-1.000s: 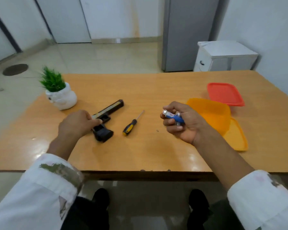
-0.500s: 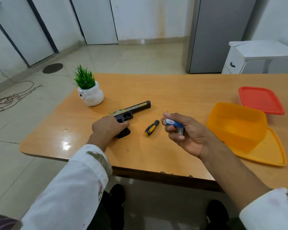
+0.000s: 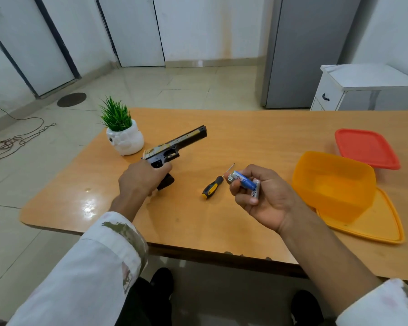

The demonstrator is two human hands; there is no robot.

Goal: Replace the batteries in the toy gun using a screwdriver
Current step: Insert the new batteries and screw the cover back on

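1. The left hand (image 3: 143, 178) is closed around the grip of the toy gun (image 3: 176, 147). The barrel points away and to the right. The butt end shows below the fingers, near the wooden table (image 3: 257, 142); whether it touches cannot be told.
2. The right hand (image 3: 264, 198) is held palm-up above the table, fingers curled on two batteries (image 3: 245, 183). One is blue and silver, pinched between thumb and fingers; the other, silver, lies against the palm beneath it.
3. The screwdriver (image 3: 213, 187), black-and-yellow handle, lies flat on the table between the two hands. Its tip passes just behind the right fingertips.
4. A potted plant (image 3: 123, 135) in a white pot stands just beside the gun's rear, on the far left.
5. An orange container (image 3: 335, 184) sits on its orange lid (image 3: 375, 227), to the right of the right hand.
6. A red-lidded container (image 3: 365, 148) stands behind the orange one, touching or nearly so.
7. A white cabinet (image 3: 363, 88) and a grey refrigerator (image 3: 304, 50) stand beyond the table.
8. A cable (image 3: 14, 140) lies coiled on the floor, far left.
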